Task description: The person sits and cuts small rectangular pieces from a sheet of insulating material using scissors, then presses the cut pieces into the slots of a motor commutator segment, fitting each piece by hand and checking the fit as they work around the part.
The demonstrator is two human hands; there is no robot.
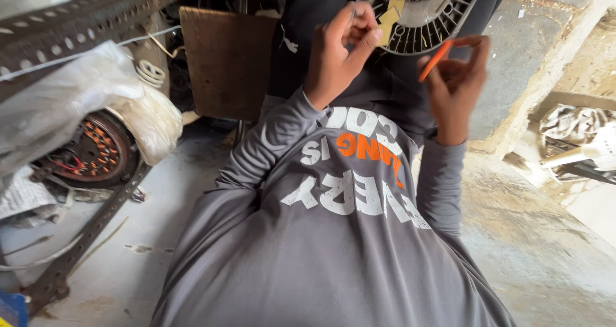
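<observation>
My left hand point(339, 48) is raised in front of my chest, fingers pinched together on a small yellowish piece near the rim of a round black slotted motor part point(443, 20) with copper windings, which rests on my lap. My right hand point(457, 83) holds a thin orange stick point(435, 60) between thumb and fingers, its tip pointing toward the black part. Both grey sleeves and my grey printed shirt point(333, 237) fill the lower middle of the view.
A brown board point(228, 60) leans behind my left arm. At left lie a perforated metal angle bar point(90, 234), a plastic-wrapped bundle point(77, 102) and a wound motor stator point(96, 150). A concrete step point(545, 57) rises at right, with rags point(574, 128) beyond.
</observation>
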